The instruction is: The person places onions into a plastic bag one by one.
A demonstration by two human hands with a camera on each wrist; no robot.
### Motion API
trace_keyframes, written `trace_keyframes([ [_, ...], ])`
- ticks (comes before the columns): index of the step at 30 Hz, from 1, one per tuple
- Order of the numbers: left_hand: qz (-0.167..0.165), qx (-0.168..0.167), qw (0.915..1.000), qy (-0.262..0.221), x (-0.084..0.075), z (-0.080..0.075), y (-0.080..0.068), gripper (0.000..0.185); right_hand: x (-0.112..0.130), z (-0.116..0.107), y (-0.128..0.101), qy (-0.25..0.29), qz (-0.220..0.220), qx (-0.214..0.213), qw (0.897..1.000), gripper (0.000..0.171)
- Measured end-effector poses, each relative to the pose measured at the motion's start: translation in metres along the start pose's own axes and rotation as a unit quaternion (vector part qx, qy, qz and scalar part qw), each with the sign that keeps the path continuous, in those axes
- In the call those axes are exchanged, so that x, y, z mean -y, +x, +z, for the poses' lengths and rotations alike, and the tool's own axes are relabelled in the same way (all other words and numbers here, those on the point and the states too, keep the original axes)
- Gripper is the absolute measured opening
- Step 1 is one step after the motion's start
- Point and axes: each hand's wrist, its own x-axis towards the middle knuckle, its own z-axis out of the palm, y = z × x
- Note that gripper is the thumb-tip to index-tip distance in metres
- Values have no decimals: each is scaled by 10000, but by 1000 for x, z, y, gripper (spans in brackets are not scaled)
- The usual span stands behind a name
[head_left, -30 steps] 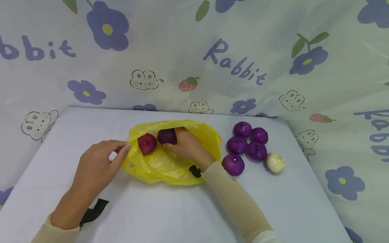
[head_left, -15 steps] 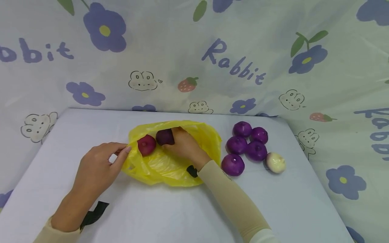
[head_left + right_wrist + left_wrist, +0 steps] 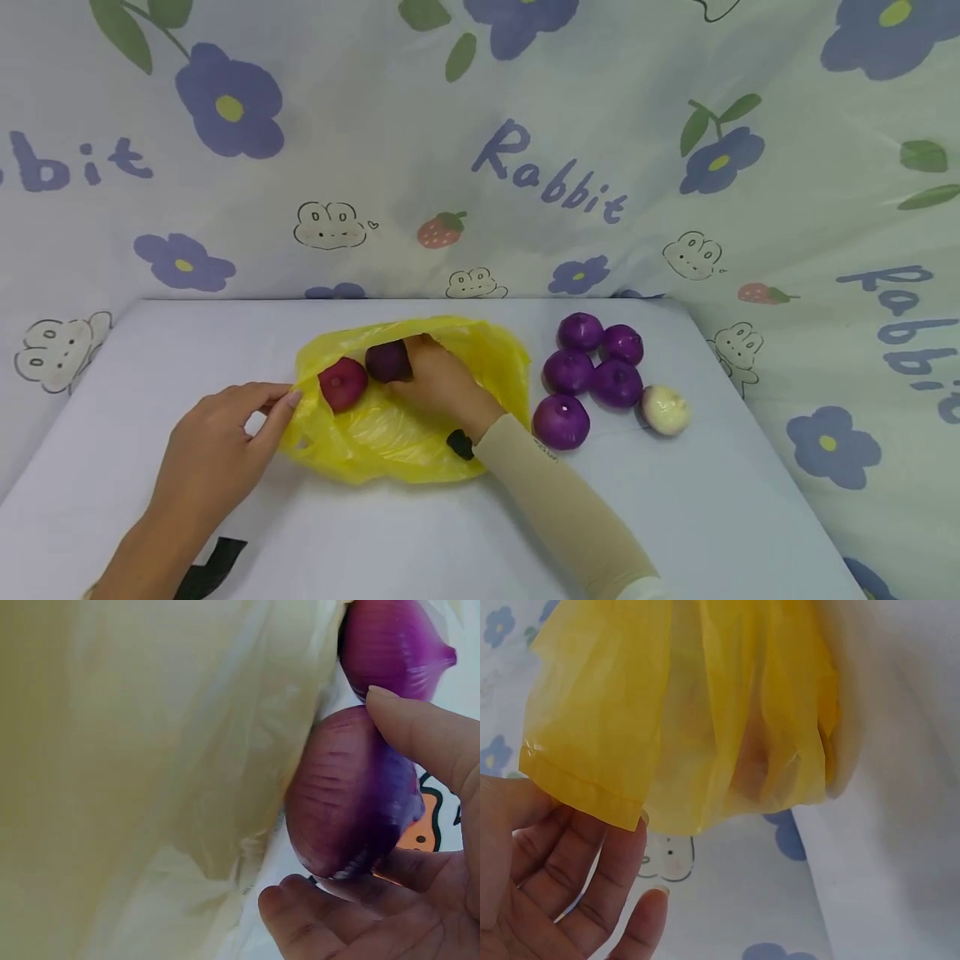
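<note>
A yellow plastic bag (image 3: 375, 462) lies with its mouth held wide on the white table. My left hand (image 3: 217, 442) pinches the bag's left rim between thumb and fingers; the left wrist view shows the bag's edge (image 3: 592, 791) at the fingers. Inside the bag, my right hand (image 3: 442, 379) grips a dark purple onion (image 3: 388, 362), thumb on one side and fingers curled on the other in the right wrist view, where the held onion (image 3: 349, 791) shows closely. Another red-purple onion (image 3: 343, 384) sits in the bag beside it, towards the left rim.
Right of the bag, several purple onions (image 3: 567, 372) are clustered on the table (image 3: 390, 542). A pale, whitish onion (image 3: 665, 410) rests at the cluster's right side. Behind the table hangs a white cloth (image 3: 375, 142) printed with flowers and rabbits. Dark straps (image 3: 213, 568) show at the wrists.
The head view has tilted, so everything sits lower and further left in it. Both hands keep their places on the bag and the onion, with hardly any movement.
</note>
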Motion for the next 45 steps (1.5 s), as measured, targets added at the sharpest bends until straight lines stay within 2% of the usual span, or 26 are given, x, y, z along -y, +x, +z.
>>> trace_keyframes([
  [4, -85, 62, 9999, 16, 0, -1, -4, 22, 3, -1, -6, -297, -190, -113, 9993, 76],
  [10, -107, 62, 9999, 102, -1, 1, -6, 24, 6, -10, -23, -453, -454, -304, 9975, 78],
  [13, -70, 18, 9999, 96, 0, 1, -8, 23, 9, -18, -39, -527, -470, -241, 9972, 83],
  [17, -157, 143, 9997, 105, 1, 1, -13, 21, 10, -28, -68, -476, -380, -20, 9981, 86],
  [20, -187, 170, 9996, 147, 3, 1, -16, 20, 7, -35, -87, -405, -411, 113, 9983, 83],
  [23, -131, 81, 9998, 117, 3, 0, -16, 19, -1, -45, -104, -287, -528, 46, 9982, 77],
  [25, -87, 28, 9999, 97, 3, 0, -14, 18, -10, -53, -116, -102, -673, -176, 9975, 72],
  [28, -66, -3, 9999, 89, 2, 0, -11, 18, -28, -64, -135, 231, -1035, -790, 9912, 63],
  [32, -17, -57, 9999, 138, 1, 0, -7, 20, -55, -78, -158, 594, -1428, -1798, 9715, 53],
  [35, 17, -102, 9998, 154, -1, 1, -4, 19, -75, -86, -173, 642, -1386, -2349, 9599, 52],
  [38, -3, -123, 9998, 139, -1, 1, -3, 19, -91, -90, -183, 460, -1232, -2584, 9571, 54],
  [45, -74, -124, 9998, 140, 0, 2, -2, 20, -109, -91, -194, -115, -695, -2383, 9686, 60],
])
